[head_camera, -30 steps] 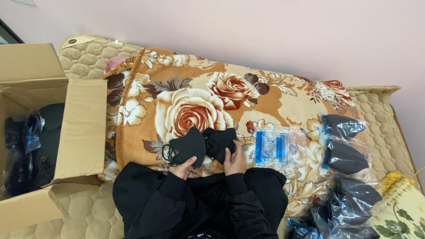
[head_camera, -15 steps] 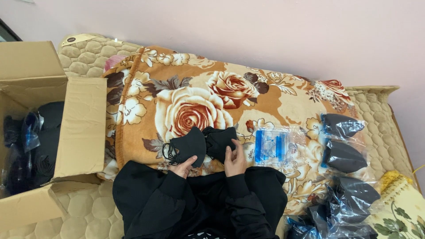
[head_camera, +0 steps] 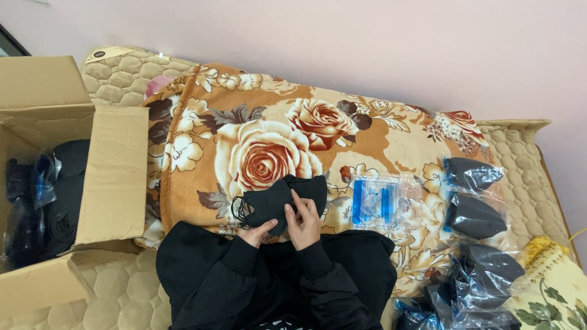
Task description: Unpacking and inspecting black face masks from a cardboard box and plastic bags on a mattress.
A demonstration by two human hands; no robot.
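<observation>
1. Clearly, both hands grip a stack of black face masks (head_camera: 278,201) on the floral blanket (head_camera: 257,146): left hand (head_camera: 257,231) beneath, right hand (head_camera: 304,219) pinching over.
2. Light, soft, floppy; best held by the folded edge.

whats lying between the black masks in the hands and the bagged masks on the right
In the head view, a stack of empty clear zip bags with blue strips lies on the floral blanket, between the black masks and the bagged masks.
</observation>
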